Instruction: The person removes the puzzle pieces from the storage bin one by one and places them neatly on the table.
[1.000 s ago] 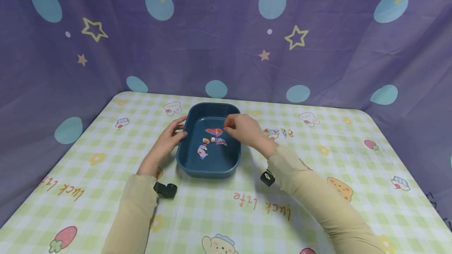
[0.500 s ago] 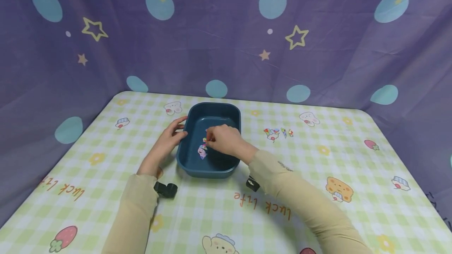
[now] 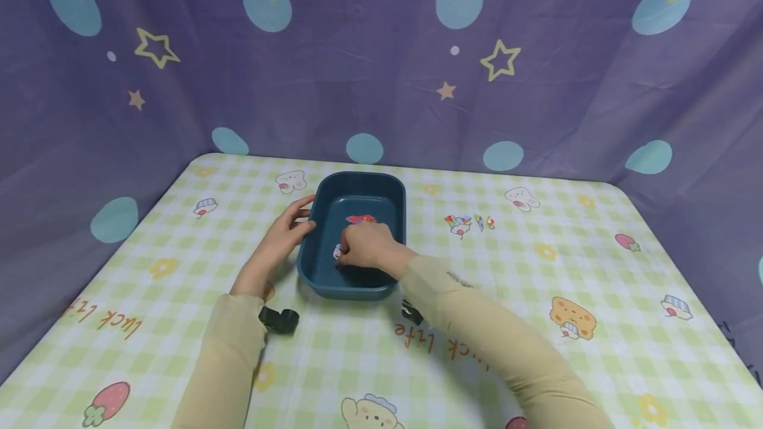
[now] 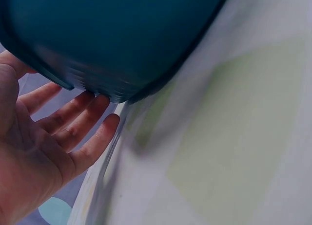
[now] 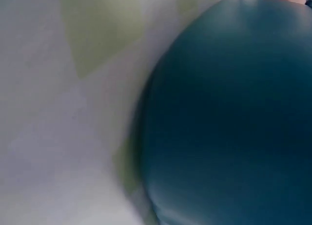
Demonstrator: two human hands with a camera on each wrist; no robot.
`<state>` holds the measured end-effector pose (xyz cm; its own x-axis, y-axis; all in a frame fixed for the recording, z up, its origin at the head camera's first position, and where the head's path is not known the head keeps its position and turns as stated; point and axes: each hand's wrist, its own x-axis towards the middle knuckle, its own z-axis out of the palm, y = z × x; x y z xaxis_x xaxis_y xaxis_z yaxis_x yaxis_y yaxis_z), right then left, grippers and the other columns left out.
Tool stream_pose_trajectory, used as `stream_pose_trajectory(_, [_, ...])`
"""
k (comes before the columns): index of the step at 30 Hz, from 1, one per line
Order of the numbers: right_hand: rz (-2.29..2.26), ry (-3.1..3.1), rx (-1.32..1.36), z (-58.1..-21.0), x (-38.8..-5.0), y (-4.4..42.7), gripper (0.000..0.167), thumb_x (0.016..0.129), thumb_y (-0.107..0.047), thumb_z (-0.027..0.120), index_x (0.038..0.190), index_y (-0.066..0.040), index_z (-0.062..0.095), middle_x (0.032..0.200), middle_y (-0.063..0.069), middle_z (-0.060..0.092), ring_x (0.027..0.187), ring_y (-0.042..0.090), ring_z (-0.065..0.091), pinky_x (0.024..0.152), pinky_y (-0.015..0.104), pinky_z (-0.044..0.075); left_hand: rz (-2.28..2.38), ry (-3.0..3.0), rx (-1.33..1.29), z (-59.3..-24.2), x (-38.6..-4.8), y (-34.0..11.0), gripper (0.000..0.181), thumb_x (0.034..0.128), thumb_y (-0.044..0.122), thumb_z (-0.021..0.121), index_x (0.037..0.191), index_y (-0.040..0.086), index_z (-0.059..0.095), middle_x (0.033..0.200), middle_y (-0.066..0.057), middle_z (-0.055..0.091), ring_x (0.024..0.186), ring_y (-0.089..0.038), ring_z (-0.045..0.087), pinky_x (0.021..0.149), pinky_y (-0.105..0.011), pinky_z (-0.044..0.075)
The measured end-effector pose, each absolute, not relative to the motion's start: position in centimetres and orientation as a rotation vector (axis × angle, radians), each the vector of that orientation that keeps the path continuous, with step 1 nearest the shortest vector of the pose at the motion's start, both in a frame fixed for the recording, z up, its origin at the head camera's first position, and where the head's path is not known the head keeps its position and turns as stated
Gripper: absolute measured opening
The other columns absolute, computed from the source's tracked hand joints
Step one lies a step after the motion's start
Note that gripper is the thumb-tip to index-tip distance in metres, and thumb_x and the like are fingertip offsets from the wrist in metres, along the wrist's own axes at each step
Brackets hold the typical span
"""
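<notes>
A blue bin (image 3: 352, 293) stands on the table. At its left side my left hand (image 3: 277, 243) has its thumb over the rim; in the left wrist view the fingers of my left hand (image 4: 53, 137) lie against the outer wall. Inside the bin, my right hand (image 3: 371, 247) has curled fingers, with the fingertips down at a small pink and white piece (image 3: 338, 251), partly covered by them. A red piece (image 3: 360, 219) lies beyond the knuckles. Other parts of the bin floor are hidden by my right hand, which the right wrist view does not show.
Several small colourful pieces (image 3: 457, 222) lie on the checked tablecloth (image 3: 507, 263) right of the bin. A purple patterned curtain (image 3: 357, 85) hangs behind the table. Black devices are strapped at both wrists.
My right hand has moved from the bin's right side leftward and toward me, down to the pink and white piece. The red piece shows again past the knuckles. My left hand has stayed put.
</notes>
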<state>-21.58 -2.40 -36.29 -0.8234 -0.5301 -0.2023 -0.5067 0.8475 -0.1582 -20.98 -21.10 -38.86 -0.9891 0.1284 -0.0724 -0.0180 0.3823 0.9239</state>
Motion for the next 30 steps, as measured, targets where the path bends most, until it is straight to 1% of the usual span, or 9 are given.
stream_pose_trajectory(4, [-0.116, 2.793, -0.77, -36.45, -21.54, -2.81, 0.026, 0.075, -0.05, 0.066, 0.073, -0.025, 0.065, 0.068, -0.011, 0.059, 0.066, 0.008, 0.055, 0.062, 0.037, 0.047, 1.68, 2.498, 0.103, -38.82, -20.94, -21.08, 0.056, 0.0911, 0.021, 0.048, 0.143, 0.026, 0.027, 0.137, -0.018, 0.037, 0.12, -0.034, 0.043, 0.096, -0.053, 0.037])
stream_pose_trajectory(10, [-0.121, 2.789, -0.743, -36.34, -21.36, -3.02, 0.018, 0.076, -0.042, 0.068, 0.073, -0.025, 0.067, 0.072, -0.009, 0.061, 0.07, 0.012, 0.056, 0.065, 0.039, 0.047, 1.683, 2.507, 0.107, -38.8, -20.89, -21.03, 0.056, 0.0911, 0.019, 0.048, 0.143, 0.025, 0.028, 0.136, -0.018, 0.037, 0.119, -0.034, 0.044, 0.095, -0.052, 0.039])
stream_pose_trajectory(17, [-0.165, 2.796, -0.721, -36.33, -21.22, -2.94, 0.014, 0.074, -0.039, 0.069, 0.071, -0.025, 0.068, 0.074, -0.008, 0.062, 0.073, 0.013, 0.056, 0.064, 0.04, 0.047, 1.674, 2.517, 0.11, -38.75, -20.82, -20.97, 0.056, 0.091, 0.019, 0.047, 0.143, 0.025, 0.027, 0.136, -0.019, 0.037, 0.119, -0.034, 0.044, 0.094, -0.052, 0.039])
stream_pose_trajectory(25, [-0.208, 2.8, -0.695, -36.52, -21.04, -2.87, 0.015, 0.073, -0.038, 0.071, 0.079, -0.025, 0.069, 0.078, -0.009, 0.062, 0.075, 0.012, 0.056, 0.064, 0.038, 0.047, 1.664, 2.522, 0.126, -38.92, -20.83, -21.06, 0.056, 0.0915, 0.02, 0.047, 0.144, 0.025, 0.026, 0.136, -0.018, 0.038, 0.118, -0.034, 0.044, 0.094, -0.052, 0.039])
stream_pose_trajectory(30, [-0.249, 2.791, -0.7, -36.45, -20.82, -2.88, 0.015, 0.074, -0.034, 0.071, 0.081, -0.023, 0.065, 0.077, -0.009, 0.061, 0.074, 0.011, 0.055, 0.064, 0.036, 0.046, 1.66, 2.523, 0.142, -38.93, -20.92, -21.1, 0.056, 0.0919, 0.02, 0.046, 0.144, 0.025, 0.026, 0.136, -0.018, 0.038, 0.118, -0.034, 0.044, 0.094, -0.052, 0.039])
